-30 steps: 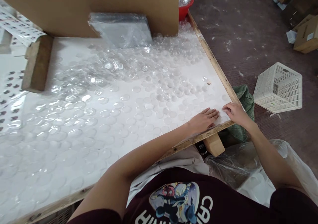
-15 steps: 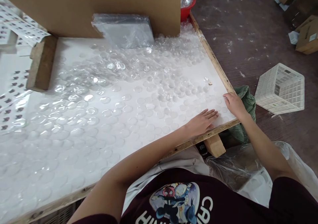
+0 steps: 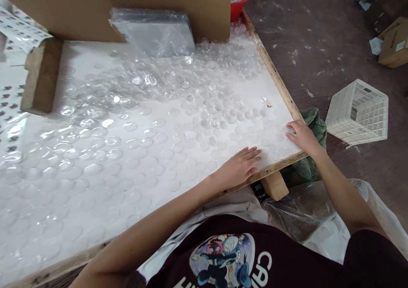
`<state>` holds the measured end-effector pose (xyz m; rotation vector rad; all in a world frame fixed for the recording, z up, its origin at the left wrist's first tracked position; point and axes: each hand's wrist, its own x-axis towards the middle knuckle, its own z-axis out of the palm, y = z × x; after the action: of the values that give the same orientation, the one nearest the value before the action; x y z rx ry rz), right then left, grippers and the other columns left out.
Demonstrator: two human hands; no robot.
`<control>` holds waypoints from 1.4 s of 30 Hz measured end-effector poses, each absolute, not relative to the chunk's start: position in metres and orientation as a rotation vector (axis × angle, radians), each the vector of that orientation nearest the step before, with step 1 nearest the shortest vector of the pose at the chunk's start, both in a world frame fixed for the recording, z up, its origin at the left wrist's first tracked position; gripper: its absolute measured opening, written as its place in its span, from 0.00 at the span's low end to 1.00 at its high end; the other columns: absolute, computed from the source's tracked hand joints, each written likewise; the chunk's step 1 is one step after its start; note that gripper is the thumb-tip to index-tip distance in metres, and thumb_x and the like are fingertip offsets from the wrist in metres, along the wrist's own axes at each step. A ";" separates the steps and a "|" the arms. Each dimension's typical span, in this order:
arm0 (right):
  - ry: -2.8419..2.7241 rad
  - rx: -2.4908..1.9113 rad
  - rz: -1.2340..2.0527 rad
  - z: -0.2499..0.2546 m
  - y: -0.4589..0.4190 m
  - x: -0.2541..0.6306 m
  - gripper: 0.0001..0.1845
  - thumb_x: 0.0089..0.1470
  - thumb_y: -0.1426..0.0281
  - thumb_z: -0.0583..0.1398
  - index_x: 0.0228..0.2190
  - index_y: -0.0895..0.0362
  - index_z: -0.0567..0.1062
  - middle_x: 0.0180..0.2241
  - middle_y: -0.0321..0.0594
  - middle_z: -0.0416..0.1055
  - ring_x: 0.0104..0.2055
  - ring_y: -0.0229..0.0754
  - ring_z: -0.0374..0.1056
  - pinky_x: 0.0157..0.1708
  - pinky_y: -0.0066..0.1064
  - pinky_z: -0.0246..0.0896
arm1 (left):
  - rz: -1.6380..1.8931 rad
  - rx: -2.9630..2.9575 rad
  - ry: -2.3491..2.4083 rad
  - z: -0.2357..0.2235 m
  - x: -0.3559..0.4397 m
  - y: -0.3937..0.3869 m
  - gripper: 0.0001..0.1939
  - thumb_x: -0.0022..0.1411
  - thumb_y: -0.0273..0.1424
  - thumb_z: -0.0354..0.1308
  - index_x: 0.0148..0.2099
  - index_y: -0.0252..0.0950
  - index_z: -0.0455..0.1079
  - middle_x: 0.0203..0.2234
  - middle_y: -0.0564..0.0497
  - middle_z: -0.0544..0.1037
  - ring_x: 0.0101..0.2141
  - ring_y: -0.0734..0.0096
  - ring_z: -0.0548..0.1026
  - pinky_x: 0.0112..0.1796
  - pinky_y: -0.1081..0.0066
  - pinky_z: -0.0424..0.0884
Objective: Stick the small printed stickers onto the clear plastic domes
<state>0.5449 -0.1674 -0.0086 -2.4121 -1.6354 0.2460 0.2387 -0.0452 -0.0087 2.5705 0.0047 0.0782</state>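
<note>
My left hand [image 3: 239,164] lies palm down near the front edge of the white board [image 3: 276,88], its fingers stretched out and slightly apart. Around it lie clear round plastic discs [image 3: 212,165], scattered flat on the board. At the front right corner my right hand [image 3: 304,138] rests by the wooden rim [image 3: 280,81]. Its thumb and forefinger curl around the edges of one clear disc [image 3: 290,130]. Whether that disc is lifted off the board I cannot tell.
A cardboard sheet [image 3: 83,11] stands at the back, with a plastic-wrapped pack [image 3: 156,32] before it. A wooden block [image 3: 43,75] lies left, beside printed sheets [image 3: 11,96]. A red basin [image 3: 237,9] stands behind. A white crate [image 3: 358,111] sits on the floor.
My left hand has slid left and toward me along the front edge. My right hand went out to the right rim, then its thumb and forefinger came back around a disc.
</note>
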 end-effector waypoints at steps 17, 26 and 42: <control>-1.689 -2.457 -0.001 -0.012 -0.174 0.542 0.13 0.55 0.73 0.56 0.43 0.57 0.73 0.44 0.54 0.72 0.50 0.61 0.68 0.51 0.53 0.65 | 0.122 2.578 0.151 -0.016 0.184 -0.046 0.20 0.76 0.33 0.46 0.65 0.35 0.64 0.69 0.43 0.63 0.69 0.61 0.59 0.67 0.57 0.58; -1.694 -2.194 0.349 -0.002 -0.170 0.512 0.05 0.57 0.70 0.59 0.37 0.53 0.74 0.40 0.45 0.71 0.41 0.50 0.70 0.45 0.43 0.68 | 0.123 2.605 0.077 -0.020 0.194 -0.058 0.23 0.78 0.37 0.42 0.69 0.36 0.60 0.68 0.44 0.64 0.70 0.65 0.57 0.69 0.59 0.55; -1.791 -2.089 0.145 -0.014 -0.128 0.488 0.14 0.60 0.72 0.56 0.46 0.53 0.75 0.53 0.48 0.73 0.54 0.57 0.68 0.52 0.50 0.62 | 0.026 2.532 -0.113 -0.022 0.223 -0.064 0.37 0.75 0.52 0.37 0.73 0.29 0.54 0.71 0.38 0.57 0.72 0.61 0.50 0.70 0.60 0.47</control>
<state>0.4880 -0.1280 -0.0144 -2.0894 -1.7911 0.1451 0.2233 -0.0635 -0.0225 2.5318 -0.1127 0.0263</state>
